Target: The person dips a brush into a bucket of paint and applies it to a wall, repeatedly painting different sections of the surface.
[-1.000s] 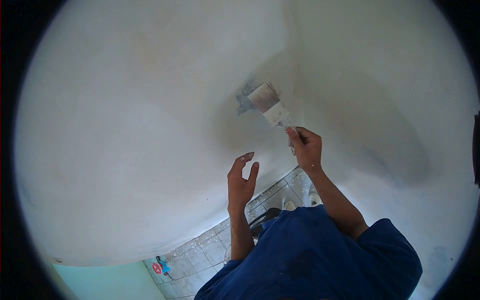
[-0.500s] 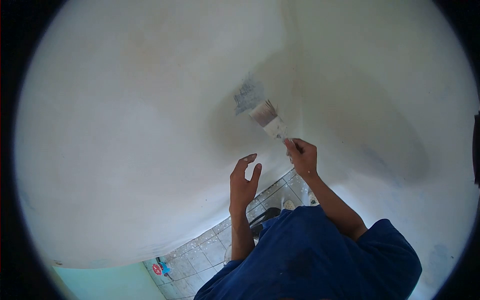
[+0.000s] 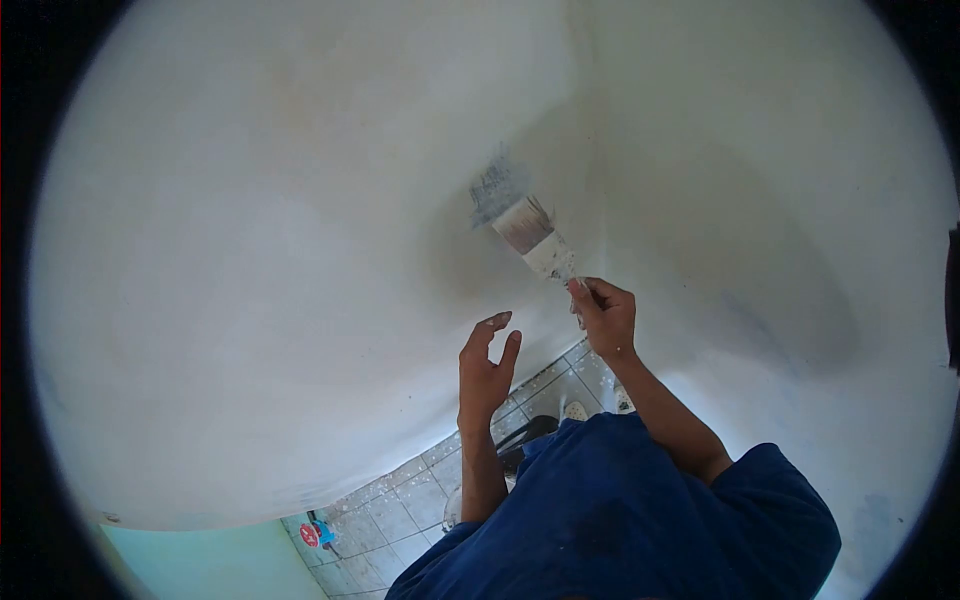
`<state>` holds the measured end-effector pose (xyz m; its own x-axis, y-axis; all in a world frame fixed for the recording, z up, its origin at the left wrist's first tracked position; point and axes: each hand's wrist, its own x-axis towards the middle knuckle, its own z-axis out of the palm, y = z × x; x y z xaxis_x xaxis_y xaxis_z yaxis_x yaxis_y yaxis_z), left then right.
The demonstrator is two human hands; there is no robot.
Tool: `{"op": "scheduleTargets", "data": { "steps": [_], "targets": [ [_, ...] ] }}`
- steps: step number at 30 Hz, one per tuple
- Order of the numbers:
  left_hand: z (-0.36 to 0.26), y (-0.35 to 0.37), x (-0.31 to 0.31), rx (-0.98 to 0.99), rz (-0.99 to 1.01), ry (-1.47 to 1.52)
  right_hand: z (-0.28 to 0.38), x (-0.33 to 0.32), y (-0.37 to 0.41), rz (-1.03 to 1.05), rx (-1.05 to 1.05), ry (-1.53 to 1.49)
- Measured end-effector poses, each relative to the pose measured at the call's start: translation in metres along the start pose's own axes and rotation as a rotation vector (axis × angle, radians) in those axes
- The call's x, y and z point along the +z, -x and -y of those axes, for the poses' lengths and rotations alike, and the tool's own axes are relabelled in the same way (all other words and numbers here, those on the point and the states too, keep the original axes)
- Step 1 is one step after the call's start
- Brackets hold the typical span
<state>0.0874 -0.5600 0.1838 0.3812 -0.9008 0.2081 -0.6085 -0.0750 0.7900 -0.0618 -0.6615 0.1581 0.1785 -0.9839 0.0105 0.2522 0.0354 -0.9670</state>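
My right hand [image 3: 608,315] grips the handle of a flat paintbrush [image 3: 540,250], thumb along the handle's upper end. Its wide bristles are coated with white paint and point up and left, right at the lower edge of a grey patch [image 3: 497,185] on the white wall [image 3: 270,260]. The patch looks rough, with whitish streaks over it. Left of the brush, my left hand [image 3: 487,368] is raised near the wall with fingers curved, thumb apart, and nothing in it. Specks of paint mark its fingertips.
A second wall [image 3: 730,220] meets the first at a corner right of the brush. Below, the tiled floor [image 3: 390,515] is spattered with white. A blue and red object [image 3: 317,533] lies at lower left, and a dark item [image 3: 528,432] is beside my body.
The brush has shifted slightly left, and the grey patch shows more whitish cover. My left hand has hardly moved.
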Motion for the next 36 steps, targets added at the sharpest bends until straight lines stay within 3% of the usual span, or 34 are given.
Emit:
{"op": "scheduleTargets", "data": {
  "steps": [14,20,23,29,32,36],
  "targets": [
    [0.003,0.015,0.028,0.013,0.026,0.105,0.021,0.003,0.002,0.020,-0.064,-0.112],
    [0.001,-0.001,0.009,-0.043,0.026,0.114,-0.005,0.006,-0.002,0.013,0.042,0.136],
    [0.008,0.000,0.014,-0.066,0.013,0.111,-0.008,-0.003,0.003,0.002,0.020,0.084],
    [0.005,0.003,0.008,-0.041,0.039,0.111,0.041,0.033,-0.008,0.049,-0.066,-0.006],
    [0.004,0.004,0.008,-0.035,0.022,0.098,0.002,0.017,-0.002,0.036,0.002,0.206],
    [0.012,0.005,0.008,-0.064,0.012,0.116,-0.008,0.005,0.009,0.019,0.034,0.142]
  ]
}}
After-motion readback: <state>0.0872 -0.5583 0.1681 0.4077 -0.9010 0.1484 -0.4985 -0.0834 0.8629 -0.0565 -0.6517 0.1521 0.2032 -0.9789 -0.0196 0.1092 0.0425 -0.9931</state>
